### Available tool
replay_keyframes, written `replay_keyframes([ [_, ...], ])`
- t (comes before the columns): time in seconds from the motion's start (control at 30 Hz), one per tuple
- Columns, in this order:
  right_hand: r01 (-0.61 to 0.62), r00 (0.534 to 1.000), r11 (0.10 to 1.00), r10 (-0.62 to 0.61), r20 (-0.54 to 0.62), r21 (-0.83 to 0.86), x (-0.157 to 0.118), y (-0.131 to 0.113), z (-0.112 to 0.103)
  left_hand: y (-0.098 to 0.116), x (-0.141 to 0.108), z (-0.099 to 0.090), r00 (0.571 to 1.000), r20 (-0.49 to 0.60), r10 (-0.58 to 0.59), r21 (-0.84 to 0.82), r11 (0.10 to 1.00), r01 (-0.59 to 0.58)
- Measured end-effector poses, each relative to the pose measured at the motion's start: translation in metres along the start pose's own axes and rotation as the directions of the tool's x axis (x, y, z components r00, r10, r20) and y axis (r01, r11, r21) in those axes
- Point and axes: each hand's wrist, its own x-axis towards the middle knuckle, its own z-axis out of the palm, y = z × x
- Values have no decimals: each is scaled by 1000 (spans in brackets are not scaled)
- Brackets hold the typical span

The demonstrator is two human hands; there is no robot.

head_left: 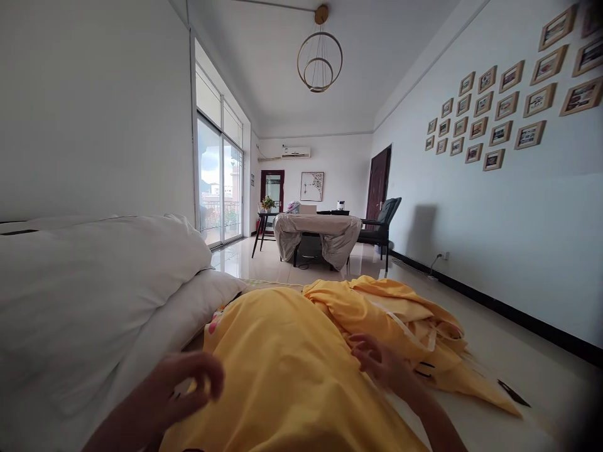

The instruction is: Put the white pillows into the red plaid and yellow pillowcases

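Observation:
A large yellow cloth-covered bundle (277,364), smooth and puffed up like a pillow, fills the lower middle. Over its left side is my left hand (183,389), fingers curved and apart from the thumb, with nothing seen between them. My right hand (377,361) is at the bundle's right edge, its fingers spread and slightly bent, holding nothing. Crumpled yellow fabric (400,314) with white ties lies beyond and to the right of that hand. At the bundle's upper left edge a patterned part with pink shows.
White pillows (94,301) are piled on the left. Farther back stand a covered table (318,226), a dark chair (384,223) and a stool with a plant (267,203). Sliding glass doors (219,182) are at left; framed pictures hang on the right wall.

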Motion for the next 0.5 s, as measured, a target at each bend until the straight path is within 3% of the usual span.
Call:
replay_keyframes([
  [0.07,20,1000,996,-21,-1,-86,11,16,11,-5,17,7,998,19,-57,81,995,55],
  [0.13,6,997,987,7,80,-162,13,23,22,-14,34,20,987,85,-134,180,977,117],
  [0.23,1,994,947,36,108,-322,10,22,34,-29,50,42,954,222,-203,236,960,149],
  [0.3,27,997,916,4,76,-399,8,18,38,-35,52,50,941,282,-185,219,968,125],
  [0.4,64,997,900,-39,67,-430,9,13,34,-36,48,47,941,309,-141,190,978,84],
  [0.5,85,995,905,-56,82,-416,8,10,25,-35,43,31,950,281,-139,197,977,85],
])
